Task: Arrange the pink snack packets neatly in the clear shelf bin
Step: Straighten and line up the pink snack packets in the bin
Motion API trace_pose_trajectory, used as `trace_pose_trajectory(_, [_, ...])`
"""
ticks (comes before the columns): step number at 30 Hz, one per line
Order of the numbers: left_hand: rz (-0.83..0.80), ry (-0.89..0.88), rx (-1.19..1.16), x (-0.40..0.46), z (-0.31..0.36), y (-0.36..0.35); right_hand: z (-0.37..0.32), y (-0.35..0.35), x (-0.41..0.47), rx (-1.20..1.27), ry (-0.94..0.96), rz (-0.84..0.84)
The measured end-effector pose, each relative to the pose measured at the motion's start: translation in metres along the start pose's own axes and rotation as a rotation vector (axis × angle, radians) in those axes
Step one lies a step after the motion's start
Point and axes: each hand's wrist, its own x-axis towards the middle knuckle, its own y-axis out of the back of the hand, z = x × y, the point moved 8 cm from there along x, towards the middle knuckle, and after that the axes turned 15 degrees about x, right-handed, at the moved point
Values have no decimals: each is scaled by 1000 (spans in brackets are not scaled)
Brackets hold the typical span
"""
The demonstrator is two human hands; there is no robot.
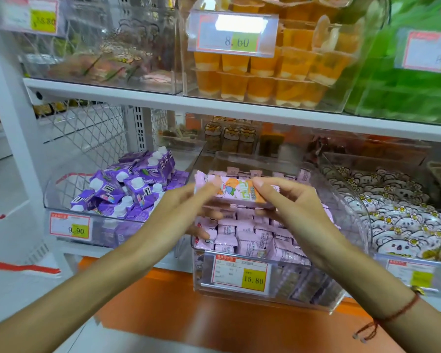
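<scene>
a long pink snack packet (236,191) with a cartoon print and an orange end is held level above the clear plastic shelf bin (341,296), at the centre of the view; its 9 o'clock end is pinched by the left hand (189,200), thumb on top and fingers curled beneath; its 3 o'clock end is pinched by the right hand (285,200) in the same way; both hands are closed on the packet, neither spread; a red string bracelet (395,312) is worn on the right wrist at 4 o'clock; below the held packet, the bin is filled with small pink wrapped packets (250,238) stood in rows, some tilted toward 5 o'clock; a white and yellow price tag reading 15.80 (240,275) is fixed to the bin's front wall at 6 o'clock; the bin is seen resting on the lower shelf, with an orange ledge (189,309) below it; at 9 o'clock of it, a clear bin of purple cartons with white caps (127,189) is seen, tagged 9.90; at 3 o'clock, a clear bin of white bear-printed packets (397,215) is set just beside; on the white upper shelf (138,98), at 12 o'clock, orange jelly cups (260,72) are stacked behind a tag reading 8.60, with green packs (405,93) at 2 o'clock.
</scene>
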Motion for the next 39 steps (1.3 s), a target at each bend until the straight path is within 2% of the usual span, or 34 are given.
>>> trace_pose_trajectory(4, [75,-98,102,-4,3,8,-1,-3,0,-3,7,-12])
trace_pose_trajectory(8, [193,-207,127,-6,15,18,-9,-17,-5,-229,102,-184])
trace_pose_trajectory(11, [203,-287,162,-10,23,15,-14,-34,-12,-478,213,-317])
trace_pose_trajectory(14, [241,-330,187,-11,22,16,-29,-48,-16,-867,536,-310])
trace_pose_trajectory(16, [309,-339,213,-11,17,24,-40,-48,-10,-1028,705,-237])
trace_pose_trajectory(18, [331,-304,263,-8,7,30,-42,-38,8,-933,643,-198])
trace_pose_trajectory(21, [241,-175,367,-1,-18,29,-31,-26,47,-605,416,-186])
trace_pose_trajectory(23, [160,-111,377,1,-30,25,-19,-21,76,-545,367,-77])
trace_pose_trajectory(26, [101,-115,334,2,-33,20,5,-12,117,-465,272,93])
trace_pose_trajectory(29, [97,-123,321,3,-33,19,30,-9,148,-401,155,160])
trace_pose_trajectory(31, [92,-119,318,4,-33,20,39,-12,161,-439,178,138])
trace_pose_trajectory(36, [94,-118,285,5,-31,20,58,-26,174,-725,249,-38])
trace_pose_trajectory(39, [93,-111,283,5,-31,20,63,-28,176,-977,274,-8])
